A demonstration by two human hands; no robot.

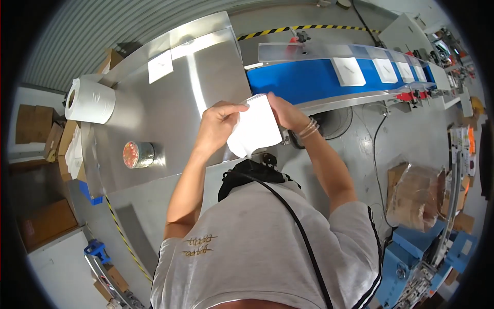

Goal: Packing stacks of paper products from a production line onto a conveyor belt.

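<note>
In front of my waist, I hold a flat white packet (256,126), its lower end curling into a pointed fold. My left hand (217,125) is closed on its left edge, the thumb lying over the top corner. My right hand (288,113), with beaded bracelets at the wrist, grips the upper right edge; some of its fingers are hidden behind the packet. Ahead to the right, several similar white packets, the nearest one (348,71) among them, lie spaced along a blue conveyor belt (293,82). Another white sheet or packet (160,67) rests on the steel table (175,108).
On the table's left stand a large white roll (91,101) and a round tin or tape roll (138,154) with a colourful face. A clear guard (309,51) runs along the conveyor's far side. A floor fan (334,123) sits below it. Plastic-wrapped cartons (417,198) and blue machinery (406,262) are at right.
</note>
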